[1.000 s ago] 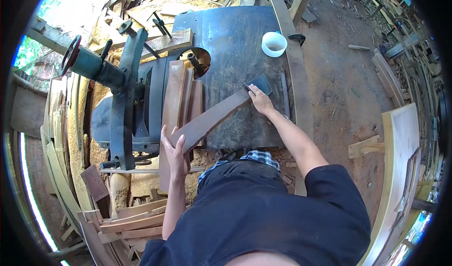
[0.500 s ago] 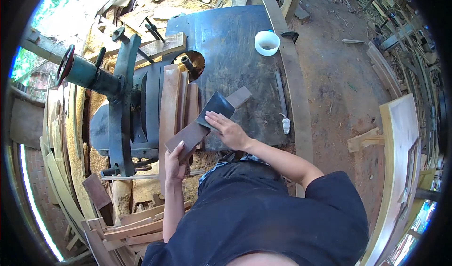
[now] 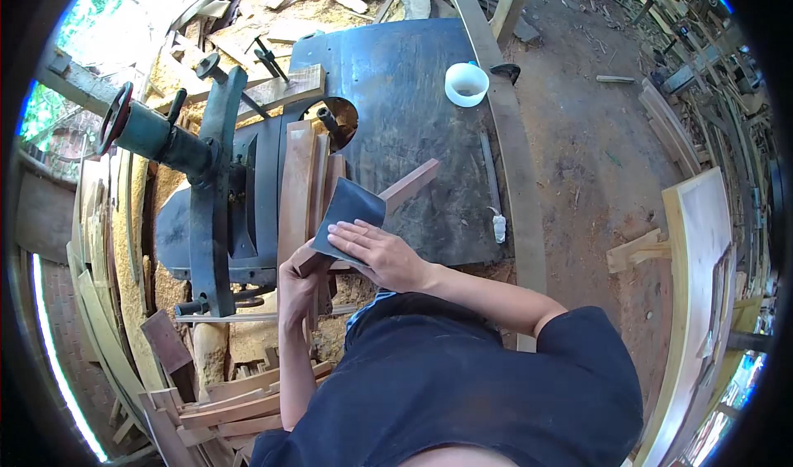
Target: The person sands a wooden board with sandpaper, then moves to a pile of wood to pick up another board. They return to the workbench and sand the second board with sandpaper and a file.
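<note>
My left hand point(image 3: 301, 274) is wrapped around the near end of a wooden board point(image 3: 411, 185). The board slants up and to the right, its far end over the dark metal table, with a narrow reddish side showing. Across the board lies a dark, slightly curled sheet of sandpaper point(image 3: 355, 205). With fingers stretched flat, my right hand point(image 3: 382, 255) presses the sandpaper onto the wood close to my left hand. The sandpaper and my hand hide the board's middle; my right thumb is hidden.
The dark metal table point(image 3: 405, 87) carries a white cup point(image 3: 467, 85) and a thin bar point(image 3: 491, 170). Upright boards point(image 3: 297, 178) stand left of my hands, beside a machine with a handwheel point(image 3: 116, 118). Scrap wood point(image 3: 239, 409) is piled at lower left.
My right hand and the sandpaper have slid down and left along the board, toward my left hand. The board has turned from its broad face to show a narrower side.
</note>
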Available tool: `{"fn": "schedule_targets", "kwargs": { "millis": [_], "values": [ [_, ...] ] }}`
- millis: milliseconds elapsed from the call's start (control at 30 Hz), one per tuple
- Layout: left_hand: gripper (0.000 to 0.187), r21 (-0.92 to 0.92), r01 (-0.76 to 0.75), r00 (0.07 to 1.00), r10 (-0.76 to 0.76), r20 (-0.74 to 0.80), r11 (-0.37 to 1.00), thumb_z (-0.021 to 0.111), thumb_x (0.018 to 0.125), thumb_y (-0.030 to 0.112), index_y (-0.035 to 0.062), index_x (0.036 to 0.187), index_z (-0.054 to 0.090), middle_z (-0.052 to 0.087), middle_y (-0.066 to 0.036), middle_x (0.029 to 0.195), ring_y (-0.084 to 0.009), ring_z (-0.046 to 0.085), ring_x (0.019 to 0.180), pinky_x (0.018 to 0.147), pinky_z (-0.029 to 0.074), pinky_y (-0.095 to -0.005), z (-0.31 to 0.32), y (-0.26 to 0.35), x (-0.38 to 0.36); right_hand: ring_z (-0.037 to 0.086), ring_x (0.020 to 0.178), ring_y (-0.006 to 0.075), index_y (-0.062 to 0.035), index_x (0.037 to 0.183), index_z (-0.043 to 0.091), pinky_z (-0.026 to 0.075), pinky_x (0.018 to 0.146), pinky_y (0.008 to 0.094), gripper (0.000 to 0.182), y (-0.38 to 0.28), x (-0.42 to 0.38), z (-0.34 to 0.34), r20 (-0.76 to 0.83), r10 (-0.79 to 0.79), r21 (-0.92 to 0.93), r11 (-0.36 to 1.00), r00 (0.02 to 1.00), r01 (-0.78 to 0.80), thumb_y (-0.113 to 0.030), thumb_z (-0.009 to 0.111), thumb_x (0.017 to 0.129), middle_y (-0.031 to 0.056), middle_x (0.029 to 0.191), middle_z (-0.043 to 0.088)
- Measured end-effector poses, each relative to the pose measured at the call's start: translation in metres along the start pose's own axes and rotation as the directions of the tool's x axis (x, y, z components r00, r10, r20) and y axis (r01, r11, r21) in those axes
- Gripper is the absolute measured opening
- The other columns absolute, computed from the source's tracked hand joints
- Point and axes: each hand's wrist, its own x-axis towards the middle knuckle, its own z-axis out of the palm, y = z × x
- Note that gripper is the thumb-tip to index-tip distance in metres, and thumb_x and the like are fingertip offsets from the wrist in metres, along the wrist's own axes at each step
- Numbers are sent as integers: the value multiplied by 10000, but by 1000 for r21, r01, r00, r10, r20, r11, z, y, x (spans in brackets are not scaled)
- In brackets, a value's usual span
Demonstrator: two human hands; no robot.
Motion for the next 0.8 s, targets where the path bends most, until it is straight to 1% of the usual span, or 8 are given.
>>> {"fn": "schedule_targets", "kwargs": {
  "millis": [67,200,300,500,600,667,700,800],
  "values": [
    [413,49,-6,1000,6,-14,999,694,810,0,-7,1212,602,660,-64,1107,-121,607,1012,891,488,-268,1,9,-2,524,1200,323,-44,1259,533,377,1058,425,406,7,-3,-9,26,-56,42,998,998,55,-107,612,866,176,1301,537],
    [395,51,-17,999,19,-47,999,682,813,-7,-9,1201,610,663,-47,1101,-116,603,1018,901,469,-275,1,8,-4,511,1186,348,-7,1173,577,391,1017,429,310,108,-29,-29,-142,338,-166,918,930,-359,-173,426,959,191,1240,572],
    [386,65,-16,998,19,-54,998,689,809,1,-11,1189,618,665,-57,1090,-118,601,1018,898,467,-271,5,12,-6,497,1203,346,17,1188,569,377,1037,428,359,151,-39,-17,-243,475,-297,793,846,-531,-220,418,964,187,1256,565],
    [466,-222,100,985,-127,-114,970,661,832,49,-6,1275,529,623,-107,1156,-192,624,1022,817,550,-316,5,6,-4,485,1242,325,-29,1287,506,378,1055,419,432,6,0,15,0,-16,12,1000,1000,16,-50,568,860,194,1302,531],
    [519,-386,128,966,-203,-160,914,573,855,46,10,1350,423,578,-156,1191,-259,657,966,685,605,-309,6,7,-6,483,1245,325,-30,1281,511,372,1063,419,433,33,-6,19,27,3,47,999,1000,-4,-24,565,852,187,1300,534],
    [495,-475,130,949,-247,-193,870,522,858,44,-2,1339,410,581,-192,1144,-297,680,885,609,616,-297,6,5,-6,465,1257,329,-30,1277,514,350,1066,415,370,84,-16,11,37,243,-74,968,969,-239,-142,480,926,182,1303,534],
    [495,-478,125,949,-245,-199,869,522,858,44,-2,1339,410,581,-192,1144,-297,680,885,609,616,-297,8,7,-8,554,1081,368,8,1120,580,418,958,428,282,106,-19,4,-123,247,-132,956,961,-262,-109,494,878,220,1160,587],
    [466,-464,145,940,-268,-211,874,525,865,49,-27,1312,420,583,-195,1133,-295,685,863,611,616,-300,10,7,-13,488,1211,353,7,1204,556,359,1049,416,357,172,-44,20,-235,523,-224,791,820,-569,-226,451,954,217,1266,544]
  ]
}}
